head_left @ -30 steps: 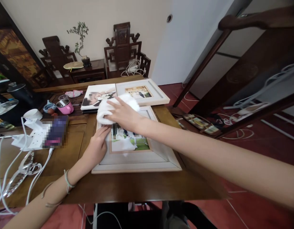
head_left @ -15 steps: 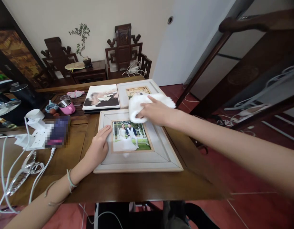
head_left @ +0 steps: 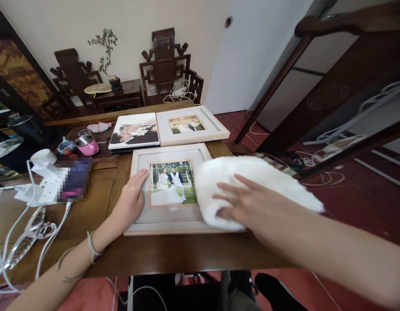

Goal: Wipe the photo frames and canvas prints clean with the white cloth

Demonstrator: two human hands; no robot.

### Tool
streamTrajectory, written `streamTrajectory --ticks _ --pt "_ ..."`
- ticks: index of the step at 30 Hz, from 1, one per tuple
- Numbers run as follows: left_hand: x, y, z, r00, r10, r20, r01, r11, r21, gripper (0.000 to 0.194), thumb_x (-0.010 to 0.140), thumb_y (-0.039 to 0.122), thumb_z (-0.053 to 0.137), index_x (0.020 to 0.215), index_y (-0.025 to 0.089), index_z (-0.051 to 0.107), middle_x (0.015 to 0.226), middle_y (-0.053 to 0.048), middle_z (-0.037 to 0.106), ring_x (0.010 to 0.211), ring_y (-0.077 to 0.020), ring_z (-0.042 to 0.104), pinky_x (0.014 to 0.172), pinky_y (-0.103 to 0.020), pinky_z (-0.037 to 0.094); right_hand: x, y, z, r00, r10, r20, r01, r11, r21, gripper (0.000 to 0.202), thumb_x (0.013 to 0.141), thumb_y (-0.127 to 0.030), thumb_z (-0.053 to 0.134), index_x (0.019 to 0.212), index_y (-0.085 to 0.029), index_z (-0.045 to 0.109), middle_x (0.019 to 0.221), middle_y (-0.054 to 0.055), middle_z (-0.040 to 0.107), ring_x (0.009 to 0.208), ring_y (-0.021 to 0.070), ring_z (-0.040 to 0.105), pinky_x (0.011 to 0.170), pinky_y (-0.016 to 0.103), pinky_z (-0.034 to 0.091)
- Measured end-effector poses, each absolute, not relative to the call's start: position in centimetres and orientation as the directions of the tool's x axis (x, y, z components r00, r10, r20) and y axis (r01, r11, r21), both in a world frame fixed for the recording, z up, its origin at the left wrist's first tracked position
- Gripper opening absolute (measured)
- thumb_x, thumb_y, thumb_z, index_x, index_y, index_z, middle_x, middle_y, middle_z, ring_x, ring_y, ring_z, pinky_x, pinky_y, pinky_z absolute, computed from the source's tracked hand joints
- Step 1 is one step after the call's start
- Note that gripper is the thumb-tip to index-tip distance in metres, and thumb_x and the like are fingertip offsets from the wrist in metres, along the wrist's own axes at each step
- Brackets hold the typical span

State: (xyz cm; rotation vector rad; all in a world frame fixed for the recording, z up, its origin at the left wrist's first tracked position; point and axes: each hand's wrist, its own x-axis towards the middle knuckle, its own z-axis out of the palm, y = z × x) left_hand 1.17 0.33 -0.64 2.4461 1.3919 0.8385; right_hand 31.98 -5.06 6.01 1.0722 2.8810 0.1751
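A white picture frame [head_left: 169,220] with a photo of two people on a swing lies flat near the table's front edge. Against its left border rests my left hand [head_left: 131,201], open, with fingers stretched over the edge. On the frame's right side my right hand [head_left: 248,198] grips a fluffy white cloth [head_left: 216,175], thumb tucked into a fold and other fingers spread on top. The cloth covers the right border and hangs past the table's side. Just behind lies a second picture frame [head_left: 216,124], beside a stack topped by a photo panel [head_left: 131,120].
On the left of the wooden table [head_left: 187,255] are a power strip [head_left: 46,190] with white cables, a clear hair clip [head_left: 27,237] and a pink cup [head_left: 88,146]. A dark wooden chair [head_left: 326,95] stands close on the right.
My right hand has moved the cloth from the frame's top right corner towards me and rightwards, down its right side. The rear frame's photo is uncovered. My left hand stays on the left border.
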Motion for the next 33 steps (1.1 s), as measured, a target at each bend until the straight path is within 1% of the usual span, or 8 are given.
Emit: streamTrajectory --ticks 3,7,9,12,16,20,27,33 --pt "1.2 0.4 -0.6 0.401 0.834 0.380 0.718 -0.543 0.435 0.059 0.075 -0.002 0.038 0.132 0.009 0.053 0.138 -0.016 0.053 0.133 -0.0263 0.045 0.114 -0.050 0.034 32.0 -7.4 5.0 -0.745 0.663 0.072 0.664 0.730 0.161 0.024 0.074 -0.010 0.061 0.084 -0.028 0.072 0.109 0.005 0.072 0.113 0.0299 0.060 0.100 0.049 0.039" --pt "1.1 0.5 -0.4 0.410 0.831 0.375 0.711 -0.549 0.439 0.059 0.075 -0.002 0.038 0.131 0.011 0.054 0.138 -0.015 0.054 0.133 -0.0259 0.045 0.114 -0.050 0.034 31.4 -5.6 5.6 -0.678 0.734 0.043 0.732 0.670 0.122 0.044 0.069 0.002 0.056 0.098 -0.026 0.071 0.116 0.007 0.070 0.119 0.0295 0.056 0.101 0.051 0.039" --pt "1.2 0.4 -0.3 0.412 0.835 0.365 0.714 -0.545 0.440 0.058 0.076 -0.001 0.038 0.131 0.010 0.054 0.137 -0.016 0.054 0.133 -0.0260 0.045 0.114 -0.050 0.034 31.1 -3.5 6.3 -0.630 0.776 0.012 0.769 0.622 0.146 0.053 0.066 0.008 0.051 0.105 -0.022 0.069 0.121 0.010 0.067 0.124 0.0302 0.051 0.101 0.052 0.038" --pt "1.2 0.4 -0.3 0.402 0.841 0.361 0.724 -0.534 0.437 0.057 0.076 -0.001 0.037 0.131 0.008 0.053 0.137 -0.017 0.054 0.133 -0.0259 0.046 0.114 -0.049 0.034 30.8 -1.7 6.7 -0.615 0.788 0.006 0.775 0.604 0.188 0.054 0.066 0.011 0.048 0.107 -0.018 0.069 0.126 0.012 0.064 0.129 0.0315 0.047 0.102 0.051 0.038" --pt "1.2 0.4 -0.5 0.388 0.849 0.360 0.726 -0.522 0.447 0.058 0.076 -0.001 0.037 0.131 0.008 0.054 0.138 -0.016 0.054 0.133 -0.0253 0.045 0.115 -0.047 0.033 31.8 -3.7 5.6 -0.692 0.720 0.049 0.720 0.682 0.129 0.043 0.067 0.005 0.055 0.093 -0.024 0.072 0.120 0.007 0.068 0.123 0.0296 0.053 0.096 0.047 0.043" --pt "1.3 0.4 -0.5 0.388 0.850 0.357 0.733 -0.519 0.440 0.057 0.076 0.000 0.037 0.131 0.007 0.053 0.139 -0.017 0.052 0.133 -0.0258 0.045 0.115 -0.048 0.033 33.1 -7.2 4.3 -0.732 0.670 0.126 0.680 0.729 0.071 0.025 0.074 -0.008 0.062 0.078 -0.029 0.073 0.113 0.004 0.071 0.114 0.0284 0.059 0.092 0.043 0.045" --pt "1.3 0.3 -0.4 0.388 0.844 0.371 0.736 -0.526 0.427 0.057 0.076 -0.001 0.037 0.130 0.006 0.053 0.138 -0.018 0.053 0.133 -0.0265 0.046 0.114 -0.049 0.033 27.9 -7.8 5.0 -0.745 0.667 0.000 0.665 0.744 0.055 0.015 0.082 -0.019 0.063 0.085 -0.027 0.076 0.119 0.008 0.068 0.112 0.0326 0.059 0.097 0.051 0.043" --pt "1.4 0.3 -0.4 0.368 0.851 0.376 0.726 -0.515 0.456 0.059 0.076 -0.003 0.036 0.130 0.012 0.054 0.138 -0.015 0.054 0.132 -0.0253 0.047 0.113 -0.050 0.036 21.1 -6.5 5.1 -0.854 0.520 -0.015 0.520 0.853 -0.036 0.016 0.079 -0.019 0.067 0.091 -0.024 0.076 0.121 0.010 0.066 0.118 0.0338 0.055 0.102 0.055 0.036"
